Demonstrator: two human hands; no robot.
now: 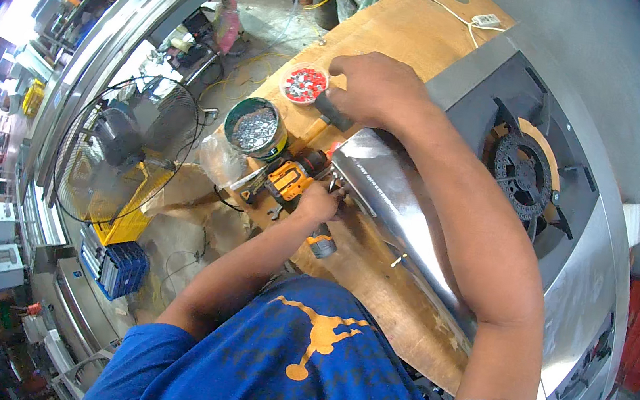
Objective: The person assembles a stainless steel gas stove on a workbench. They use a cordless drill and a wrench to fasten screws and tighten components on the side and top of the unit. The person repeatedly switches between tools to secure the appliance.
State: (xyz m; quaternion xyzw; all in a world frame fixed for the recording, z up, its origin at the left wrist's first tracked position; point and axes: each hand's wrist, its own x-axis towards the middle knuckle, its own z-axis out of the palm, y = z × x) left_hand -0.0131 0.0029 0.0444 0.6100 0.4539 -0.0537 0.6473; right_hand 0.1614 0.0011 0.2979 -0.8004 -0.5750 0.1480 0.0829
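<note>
My right hand [381, 92] is over the far corner of a stainless-steel gas stove [375, 171]. Its thumb and forefinger are curved but apart, with nothing visible between them. Right by the thumb lies the dark head of a hammer [333, 111], its wooden handle pointing toward a tub of small metal fasteners [255, 128]. At the stove's near corner my left hand [321, 202] has its fingers pinched together near a small silver piece; what they hold is too small to make out. Beside that hand lies a yellow-and-black cordless drill [290, 179], partly hidden by it.
A round container of red and silver pieces [304, 85] stands beyond the tub on the wooden bench [405, 27]. A wrench [275, 212] lies near the bench's left edge. A black burner [527, 173] sits on the stove. A caged fan [123, 144] stands on the left.
</note>
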